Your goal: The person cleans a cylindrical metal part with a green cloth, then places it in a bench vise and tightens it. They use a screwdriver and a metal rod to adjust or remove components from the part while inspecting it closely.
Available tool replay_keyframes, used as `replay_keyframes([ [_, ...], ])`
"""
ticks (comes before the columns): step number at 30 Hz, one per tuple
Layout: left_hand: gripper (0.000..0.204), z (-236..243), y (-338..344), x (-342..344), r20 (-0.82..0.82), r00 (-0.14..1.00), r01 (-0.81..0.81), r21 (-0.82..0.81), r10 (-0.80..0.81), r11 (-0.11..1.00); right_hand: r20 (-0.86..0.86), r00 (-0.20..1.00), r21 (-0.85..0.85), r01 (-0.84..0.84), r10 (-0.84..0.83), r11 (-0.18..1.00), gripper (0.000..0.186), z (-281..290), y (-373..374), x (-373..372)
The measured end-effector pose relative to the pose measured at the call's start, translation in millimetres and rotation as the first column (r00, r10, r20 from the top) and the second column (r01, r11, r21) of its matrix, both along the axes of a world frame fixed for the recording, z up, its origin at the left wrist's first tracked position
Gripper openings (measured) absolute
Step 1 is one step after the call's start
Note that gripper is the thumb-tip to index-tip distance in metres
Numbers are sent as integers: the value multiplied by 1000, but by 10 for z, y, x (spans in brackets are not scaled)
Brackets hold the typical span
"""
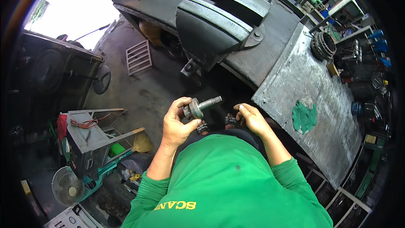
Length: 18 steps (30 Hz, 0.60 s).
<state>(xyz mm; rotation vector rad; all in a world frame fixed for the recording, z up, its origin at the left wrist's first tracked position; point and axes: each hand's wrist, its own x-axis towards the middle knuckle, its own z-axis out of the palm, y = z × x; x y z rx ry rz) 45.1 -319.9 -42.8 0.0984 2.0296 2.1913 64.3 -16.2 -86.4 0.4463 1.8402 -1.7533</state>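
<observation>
My left hand [177,122] is closed around the thick round end of a metal shaft [202,105], held in front of my waist. Its narrower stem points to the right, toward my other hand. The round part looks like a collar or bearing; its exact kind is unclear. My right hand [252,119] hovers a short way right of the stem, not touching it. Its fingers are loosely bent and apart, with nothing visible in them. Beyond both hands, a large bench vise [215,25] is mounted on the dark workbench [156,4].
A metal-topped table [291,84] on the right bears a green rag [304,116] and a ringed metal part [323,45]. Tools crowd the far right. To the left are a slatted frame [139,57], a grey metal stand [90,131] and a fan [67,185].
</observation>
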Motion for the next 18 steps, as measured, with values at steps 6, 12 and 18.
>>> replay_keyframes([
  [6,71,94,184,-30,39,991,-124,-46,126,991,-108,974,178,-180,201,967,46,-102,154,-208],
  [12,62,94,200,6,114,961,-269,158,253,950,-133,893,324,-370,429,871,38,208,-1,-483],
  [18,49,5,-445,-3,473,881,-285,542,-7,791,-599,502,380,-507,624,774,59,715,-758,-847],
])
